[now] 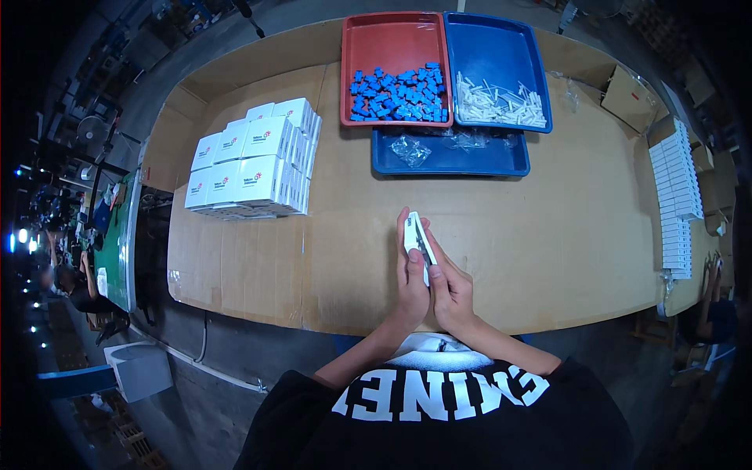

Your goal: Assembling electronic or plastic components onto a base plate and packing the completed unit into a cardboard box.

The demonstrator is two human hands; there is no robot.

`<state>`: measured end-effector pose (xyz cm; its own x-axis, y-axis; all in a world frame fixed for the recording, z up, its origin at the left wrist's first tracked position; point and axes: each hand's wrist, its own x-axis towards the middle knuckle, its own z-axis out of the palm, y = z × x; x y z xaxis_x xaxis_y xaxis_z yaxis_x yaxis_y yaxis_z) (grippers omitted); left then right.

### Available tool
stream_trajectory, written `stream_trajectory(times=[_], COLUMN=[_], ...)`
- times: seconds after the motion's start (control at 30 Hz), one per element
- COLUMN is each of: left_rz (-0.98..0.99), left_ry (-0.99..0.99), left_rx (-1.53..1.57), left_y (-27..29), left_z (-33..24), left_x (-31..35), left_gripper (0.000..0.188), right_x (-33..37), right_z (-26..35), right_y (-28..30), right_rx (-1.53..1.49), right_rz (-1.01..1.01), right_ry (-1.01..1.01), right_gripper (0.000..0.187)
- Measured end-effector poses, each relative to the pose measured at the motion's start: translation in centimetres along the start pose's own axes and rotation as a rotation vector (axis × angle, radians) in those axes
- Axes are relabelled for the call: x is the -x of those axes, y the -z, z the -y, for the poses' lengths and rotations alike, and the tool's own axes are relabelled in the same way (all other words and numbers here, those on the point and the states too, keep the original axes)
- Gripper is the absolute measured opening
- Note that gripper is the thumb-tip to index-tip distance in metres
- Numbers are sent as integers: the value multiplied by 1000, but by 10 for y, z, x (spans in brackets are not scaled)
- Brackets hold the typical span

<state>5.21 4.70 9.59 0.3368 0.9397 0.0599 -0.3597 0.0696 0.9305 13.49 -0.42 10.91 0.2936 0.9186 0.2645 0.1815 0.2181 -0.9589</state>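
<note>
Between my two palms, near the table's front edge, a small white box (413, 237) stands tilted up. A narrow dark gap runs along it between two white sides; what is inside is too small to make out. My left hand (408, 280) presses on its left side, the thumb lying across the near face. On the other side my right hand (453, 291) closes against it, thumb near the lower end and fingers stretched along the edge. The hands almost meet at the wrists. Ahead of them is a cardboard-covered table (352, 258).
Stacked white boxes (254, 182) stand to the left. At the back are a red tray (395, 47) of blue plastic parts and a blue tray (497, 55) of white sticks, overlapping a lower blue tray (462, 163) with clear plastic. White boxes (675, 200) line the right; a person (86, 294) sits far left.
</note>
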Motion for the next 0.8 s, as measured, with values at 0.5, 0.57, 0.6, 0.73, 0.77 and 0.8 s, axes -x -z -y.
stream_trajectory(times=[0.5,0.57,0.6,0.73,0.77,0.8], left_rz=[119,173,174,98,52,51], left_ry=[-165,-275,-276,-282,-239,-191], left_rx=[-254,-544,-544,-488,-488,-482], left_y=[14,19,20,16,15,16], left_z=[-8,-10,-7,-2,-4,-5], left_x=[-7,-12,-12,-8,-7,-6], left_gripper=[89,92,92,98,101,104], right_x=[-23,-25,-26,-22,-21,-20], right_z=[12,15,15,10,10,11], right_y=[16,18,18,12,9,5], right_rx=[-592,-643,-694,-647,-587,-526], right_rz=[58,62,76,53,60,70], right_ry=[-637,-672,-709,-654,-585,-517], right_gripper=[49,49,49,52,55,58])
